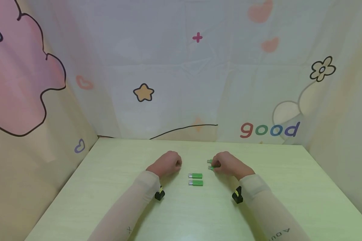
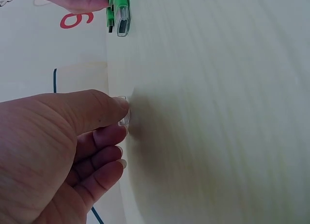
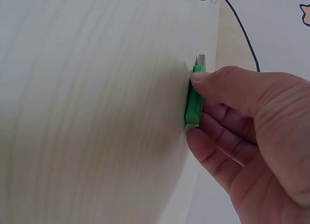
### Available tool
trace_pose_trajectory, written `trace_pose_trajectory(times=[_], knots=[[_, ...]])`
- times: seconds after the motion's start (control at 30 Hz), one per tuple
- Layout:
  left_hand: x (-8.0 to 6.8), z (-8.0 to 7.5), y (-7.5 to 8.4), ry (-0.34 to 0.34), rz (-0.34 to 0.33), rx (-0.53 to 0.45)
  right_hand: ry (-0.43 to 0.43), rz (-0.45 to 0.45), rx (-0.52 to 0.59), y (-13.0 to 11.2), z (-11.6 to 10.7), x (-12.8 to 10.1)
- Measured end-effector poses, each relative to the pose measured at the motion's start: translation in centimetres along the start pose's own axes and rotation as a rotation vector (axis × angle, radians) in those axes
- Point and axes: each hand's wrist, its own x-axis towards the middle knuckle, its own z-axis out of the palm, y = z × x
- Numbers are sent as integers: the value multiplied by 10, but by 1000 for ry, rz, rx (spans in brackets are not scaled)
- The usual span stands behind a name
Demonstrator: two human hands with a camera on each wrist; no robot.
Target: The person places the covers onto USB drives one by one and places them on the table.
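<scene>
On table (image 1: 108, 201): right hand (image 1: 229, 164) grip pinching green USB stick (image 3: 194, 102); left hand (image 1: 166, 163) pinching small clear cap (image 2: 124, 118); two sticks (image 1: 195, 179) between.

Head view looks down; 2 wrist views (close) share the table (image 1: 114, 174).

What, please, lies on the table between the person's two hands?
Two green USB sticks lie side by side between the left hand and right hand, clearest in the head view.
</scene>
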Motion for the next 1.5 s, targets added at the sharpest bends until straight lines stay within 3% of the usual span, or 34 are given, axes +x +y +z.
trace_pose_trajectory(times=[0.8,1.2,1.5], knots=[[-3,-1,4,0,-50,-25,18,7,51,0,5,-2],[-4,-1,0,8,-43,-27,62,-30,-15,2,5,-4],[-6,-1,-4,0,-83,-51,75,-43,42,8,3,-8]])
